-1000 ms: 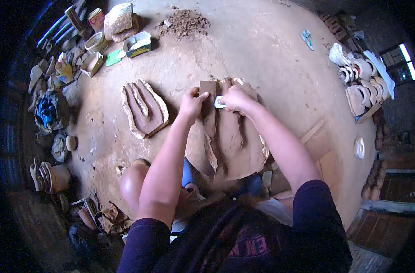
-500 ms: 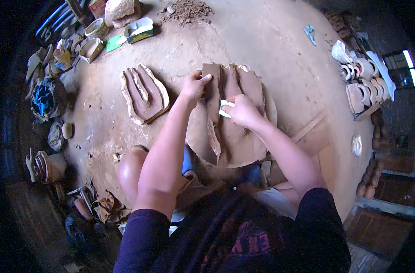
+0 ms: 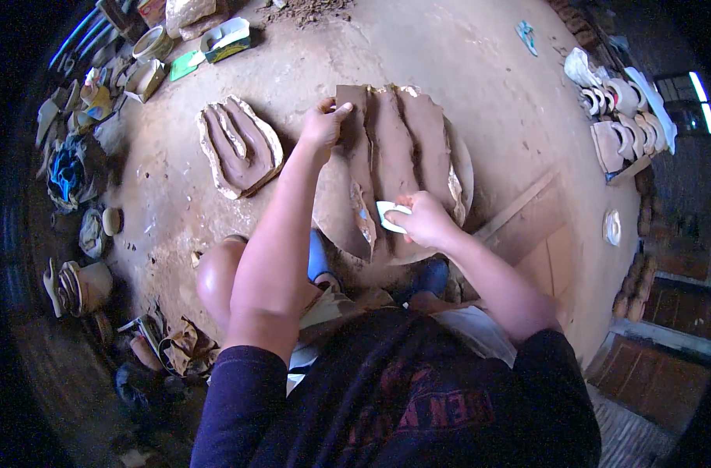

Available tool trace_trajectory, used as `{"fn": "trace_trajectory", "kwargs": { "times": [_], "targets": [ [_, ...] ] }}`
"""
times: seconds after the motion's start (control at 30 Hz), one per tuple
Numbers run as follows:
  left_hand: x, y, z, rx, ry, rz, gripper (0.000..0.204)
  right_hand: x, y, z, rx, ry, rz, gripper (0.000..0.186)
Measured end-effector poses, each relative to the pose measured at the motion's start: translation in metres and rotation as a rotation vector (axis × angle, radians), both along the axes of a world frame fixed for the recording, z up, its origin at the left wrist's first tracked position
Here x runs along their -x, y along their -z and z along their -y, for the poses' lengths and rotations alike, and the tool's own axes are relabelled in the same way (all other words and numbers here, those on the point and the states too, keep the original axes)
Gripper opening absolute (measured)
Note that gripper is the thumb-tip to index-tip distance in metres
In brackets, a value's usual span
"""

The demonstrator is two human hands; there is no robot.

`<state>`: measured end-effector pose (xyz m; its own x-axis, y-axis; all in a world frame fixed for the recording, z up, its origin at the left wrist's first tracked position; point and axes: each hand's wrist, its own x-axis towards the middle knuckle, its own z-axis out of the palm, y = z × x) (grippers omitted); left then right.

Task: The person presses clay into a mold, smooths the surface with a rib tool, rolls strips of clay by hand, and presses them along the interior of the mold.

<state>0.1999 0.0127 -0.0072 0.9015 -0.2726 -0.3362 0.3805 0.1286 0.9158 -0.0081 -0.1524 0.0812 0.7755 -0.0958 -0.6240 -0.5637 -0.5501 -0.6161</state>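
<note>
A large piece of brown clay (image 3: 394,148), with long raised ridges and grooves and pale ragged edges, lies on a round board (image 3: 328,203) between my knees. My left hand (image 3: 324,121) is closed on its upper left corner, where a flat strip of clay stands along that side. In my right hand (image 3: 422,218) is a white flat scraper (image 3: 388,216), pressed into a groove near the piece's lower end; my fingers are closed round it. A smaller grooved clay mould (image 3: 266,152) with a white rim rests on the floor to the left.
Containers (image 3: 223,51), a green card (image 3: 182,66), bags and pots crowd the left side. Loose clay (image 3: 309,12) is heaped at the back. Curved pale pieces (image 3: 629,140) are stacked at right. Brown boards (image 3: 535,249) lie beside my right leg.
My right hand has drawn the white scraper down along the groove, from near the top to near the bottom. My left hand keeps hold of the corner; the whole scene appears higher in the picture.
</note>
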Motion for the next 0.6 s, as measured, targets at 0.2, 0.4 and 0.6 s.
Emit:
{"fn": "trace_trajectory", "kwargs": {
  "times": [0.2,0.4,0.6],
  "targets": [
    [0.008,-0.008,-0.001,-0.019,-0.027,-0.044,0.038,0.042,-0.003,0.012,-0.098,-0.054,0.028,0.027],
    [0.026,-0.052,-0.003,-0.102,-0.041,0.118,0.040,0.068,-0.038,0.055,-0.038,0.010,0.008,0.029],
    [0.083,-0.166,0.021,0.048,0.211,0.264,0.027,0.037,0.012,0.023,-0.079,0.037,0.791,0.043]
  ]
}}
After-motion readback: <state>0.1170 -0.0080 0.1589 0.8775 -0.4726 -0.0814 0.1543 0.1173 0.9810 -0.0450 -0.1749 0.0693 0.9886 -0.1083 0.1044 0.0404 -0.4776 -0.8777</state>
